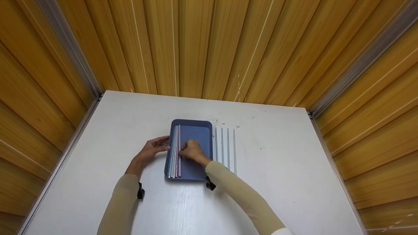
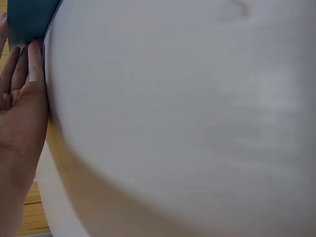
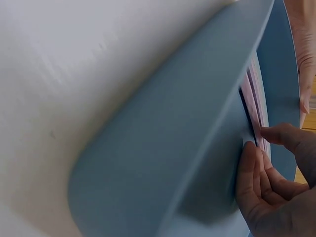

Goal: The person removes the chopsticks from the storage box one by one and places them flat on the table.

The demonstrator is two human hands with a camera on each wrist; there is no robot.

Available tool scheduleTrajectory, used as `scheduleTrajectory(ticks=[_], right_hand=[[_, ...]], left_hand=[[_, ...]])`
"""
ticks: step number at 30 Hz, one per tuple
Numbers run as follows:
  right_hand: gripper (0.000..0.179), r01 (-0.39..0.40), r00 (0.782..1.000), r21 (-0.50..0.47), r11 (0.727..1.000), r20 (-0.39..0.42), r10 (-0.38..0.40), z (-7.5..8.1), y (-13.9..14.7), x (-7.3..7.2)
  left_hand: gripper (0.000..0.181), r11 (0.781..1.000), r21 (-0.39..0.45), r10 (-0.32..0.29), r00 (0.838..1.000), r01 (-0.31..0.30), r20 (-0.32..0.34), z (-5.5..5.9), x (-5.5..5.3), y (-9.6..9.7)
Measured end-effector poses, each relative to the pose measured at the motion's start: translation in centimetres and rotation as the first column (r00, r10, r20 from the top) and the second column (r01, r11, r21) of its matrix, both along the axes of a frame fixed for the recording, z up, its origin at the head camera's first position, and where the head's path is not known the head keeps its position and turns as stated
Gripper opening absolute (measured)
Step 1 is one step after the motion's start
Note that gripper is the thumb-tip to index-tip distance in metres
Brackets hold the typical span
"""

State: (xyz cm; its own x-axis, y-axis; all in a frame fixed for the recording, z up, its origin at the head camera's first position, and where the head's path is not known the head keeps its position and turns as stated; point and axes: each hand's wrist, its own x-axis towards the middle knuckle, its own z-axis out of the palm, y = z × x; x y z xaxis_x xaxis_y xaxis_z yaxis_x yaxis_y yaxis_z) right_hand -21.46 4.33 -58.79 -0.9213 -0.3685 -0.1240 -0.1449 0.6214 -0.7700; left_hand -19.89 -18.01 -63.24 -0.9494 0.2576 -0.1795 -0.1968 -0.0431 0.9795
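Note:
A blue rectangular tray (image 1: 197,130) lies on the white table. Along its left inner side, a row of thin pink and pale blue chopsticks (image 1: 172,160) lies lengthwise. Inside the tray, my right hand (image 1: 192,150) pinches the rightmost pink chopstick (image 3: 252,106) between thumb and fingers, beside the others. My left hand (image 1: 151,151) touches the outer left wall of the tray with mostly straight fingers. In the left wrist view the left fingers (image 2: 35,64) reach up to the tray's side.
Several pale blue chopsticks (image 1: 228,143) lie parallel and spaced apart on the table, just right of the tray; the right forearm covers some lower ends. The white table (image 1: 277,169) meets wood-patterned walls (image 1: 196,49) at the back and sides.

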Motion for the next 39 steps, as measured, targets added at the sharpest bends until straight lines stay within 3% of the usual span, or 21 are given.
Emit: scheduleTrajectory(ticks=[11, 18, 29, 32, 39], right_hand=[[0.012, 0.049, 0.998, 0.036, 0.998, -0.04, -0.048, 0.4, 0.0, 0.4], [0.01, 0.074, 0.99, 0.105, 0.992, -0.124, -0.061, 0.7, 1.0, 0.5], [0.012, 0.03, 0.989, 0.048, 0.998, -0.148, -0.022, 0.4, 2.8, 1.2], [0.012, 0.021, 0.993, 0.01, 1.0, -0.118, -0.019, 0.4, 3.3, 1.2], [0.013, 0.035, 0.998, -0.132, 0.991, 0.048, -0.029, 0.8, 4.7, 1.0]], left_hand=[[0.064, 0.999, -0.034, 0.01, 1.0, -0.011, -0.014, 0.2, 0.0, 0.2], [0.064, 1.0, -0.021, 0.018, 1.0, -0.018, -0.02, 0.1, -0.1, 0.2], [0.065, 0.999, -0.031, 0.007, 1.0, -0.007, -0.017, 0.1, 0.2, 0.0], [0.065, 0.999, -0.033, 0.017, 1.0, -0.017, -0.011, 0.1, 0.1, 0.0], [0.066, 0.999, -0.027, 0.017, 1.0, -0.017, 0.007, 0.0, 0.0, 0.0]])
